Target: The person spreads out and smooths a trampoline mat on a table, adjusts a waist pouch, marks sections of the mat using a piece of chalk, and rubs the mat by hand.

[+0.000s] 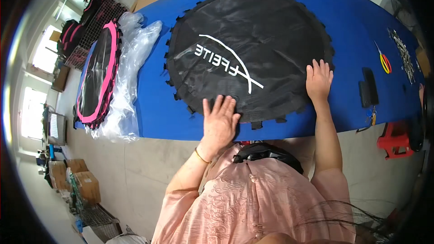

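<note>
A round black trampoline mat [271, 40] with short tabs around its rim lies flat on the blue table. White lettering and a curved white line mark its surface. My left hand [220, 119] rests palm down at the mat's near edge, fingers stretched out and slightly apart. On the mat's right edge, my right hand [319, 81] also lies flat with its fingers extended. Neither hand grips anything. What lies under the palms is hidden.
Clear plastic bags [124, 81] and a pink-rimmed black mat [97, 74] occupy the table's left end. To the right are scissors [385, 63], a black case [369, 88], keys [373, 116] and a pile of small metal parts [402, 56]. A red stool [394, 140] stands below.
</note>
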`<act>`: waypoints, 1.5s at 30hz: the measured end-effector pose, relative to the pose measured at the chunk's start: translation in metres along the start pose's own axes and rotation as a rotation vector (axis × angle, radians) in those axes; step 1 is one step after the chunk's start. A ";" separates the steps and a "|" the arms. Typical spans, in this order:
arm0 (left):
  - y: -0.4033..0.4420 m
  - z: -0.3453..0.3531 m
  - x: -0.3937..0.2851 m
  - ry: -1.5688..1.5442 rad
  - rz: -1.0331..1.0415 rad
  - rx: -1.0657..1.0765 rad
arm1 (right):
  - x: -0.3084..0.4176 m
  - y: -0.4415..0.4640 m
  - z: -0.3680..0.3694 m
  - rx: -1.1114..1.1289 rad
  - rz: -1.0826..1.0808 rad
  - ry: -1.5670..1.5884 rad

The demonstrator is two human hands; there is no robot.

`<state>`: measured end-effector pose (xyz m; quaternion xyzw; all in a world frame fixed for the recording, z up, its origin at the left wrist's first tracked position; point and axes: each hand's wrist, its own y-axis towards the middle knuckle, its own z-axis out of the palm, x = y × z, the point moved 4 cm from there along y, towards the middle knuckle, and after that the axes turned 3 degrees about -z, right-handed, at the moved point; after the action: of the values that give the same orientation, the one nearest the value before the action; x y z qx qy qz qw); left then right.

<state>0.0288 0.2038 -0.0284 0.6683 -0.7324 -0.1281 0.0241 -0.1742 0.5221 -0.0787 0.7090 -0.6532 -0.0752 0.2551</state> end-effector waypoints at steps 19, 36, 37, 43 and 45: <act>0.036 0.024 -0.061 -0.205 0.209 -0.014 | 0.002 -0.002 -0.001 -0.045 -0.030 -0.021; -0.077 -0.039 0.095 -0.418 -0.316 -0.675 | 0.002 0.000 -0.003 0.058 0.007 -0.014; -0.099 -0.036 0.107 -0.434 -0.374 -0.666 | 0.002 0.001 -0.004 0.067 0.016 -0.015; -0.193 0.020 0.122 -0.383 -0.460 -0.452 | 0.003 0.002 -0.003 0.101 0.014 -0.058; -0.216 0.088 0.153 -0.601 -0.637 -0.513 | 0.005 0.002 -0.004 0.088 0.014 -0.061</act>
<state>0.2045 0.0508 -0.1822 0.7646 -0.4118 -0.4916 -0.0646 -0.1734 0.5181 -0.0727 0.7122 -0.6684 -0.0659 0.2041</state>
